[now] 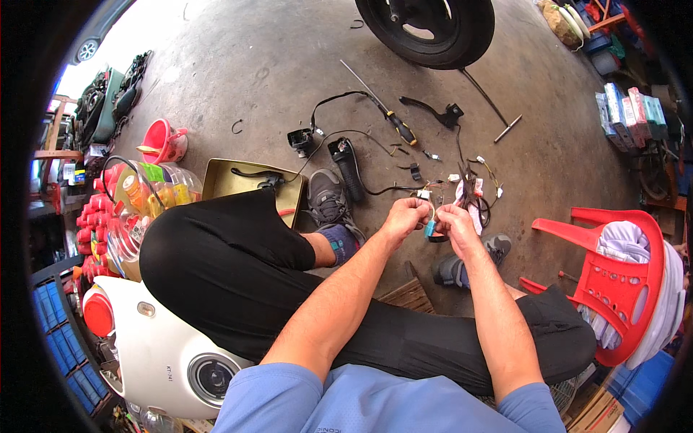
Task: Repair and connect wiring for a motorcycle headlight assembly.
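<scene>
My left hand and my right hand are close together over the floor, fingers pinched on thin wires. A small light-blue connector hangs between them, against my right fingertips; the exact grip on it is hidden. Just beyond lies a bundle of dark cables with white plugs. A black handlebar grip with a cable stands beside my left shoe, near a black switch housing. Farther off are a black brake lever and a long screwdriver with a yellow-black handle.
A gold metal tray holding another lever sits left of my left shoe. Ahead are a wheel and a T-handled tool. A red plastic chair stands right; a white tank-like body and red bucket are left.
</scene>
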Demonstrator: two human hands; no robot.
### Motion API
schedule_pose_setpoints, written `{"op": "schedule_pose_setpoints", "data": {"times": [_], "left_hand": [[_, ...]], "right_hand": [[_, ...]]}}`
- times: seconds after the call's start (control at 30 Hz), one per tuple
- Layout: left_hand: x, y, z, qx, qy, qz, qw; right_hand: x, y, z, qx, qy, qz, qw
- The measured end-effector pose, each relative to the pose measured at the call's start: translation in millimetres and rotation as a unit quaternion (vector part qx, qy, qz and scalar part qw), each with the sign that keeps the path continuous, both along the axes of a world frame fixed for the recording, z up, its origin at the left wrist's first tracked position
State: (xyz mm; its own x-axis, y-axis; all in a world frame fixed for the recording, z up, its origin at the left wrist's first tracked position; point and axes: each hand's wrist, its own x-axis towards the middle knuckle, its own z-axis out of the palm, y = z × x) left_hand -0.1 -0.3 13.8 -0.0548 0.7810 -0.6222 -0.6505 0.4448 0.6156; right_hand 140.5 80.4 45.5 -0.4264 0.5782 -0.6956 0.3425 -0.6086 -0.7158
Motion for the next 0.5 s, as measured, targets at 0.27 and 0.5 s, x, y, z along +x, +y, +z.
{"op": "schedule_pose_setpoints", "data": {"times": [0.27, 0.5], "left_hand": [[-0.5, -1.0, -0.8, -0.001, 0.001, 0.012, 1.0], [1.7, 1.5, -4.0, 0.009, -0.006, 0.018, 1.0]], "right_hand": [[-0.9, -0.9, -0.8, -0.004, 0.012, -0.007, 1.0], [0.4, -0.8, 0.6, 0.002, 0.021, -0.01, 1.0]]}}
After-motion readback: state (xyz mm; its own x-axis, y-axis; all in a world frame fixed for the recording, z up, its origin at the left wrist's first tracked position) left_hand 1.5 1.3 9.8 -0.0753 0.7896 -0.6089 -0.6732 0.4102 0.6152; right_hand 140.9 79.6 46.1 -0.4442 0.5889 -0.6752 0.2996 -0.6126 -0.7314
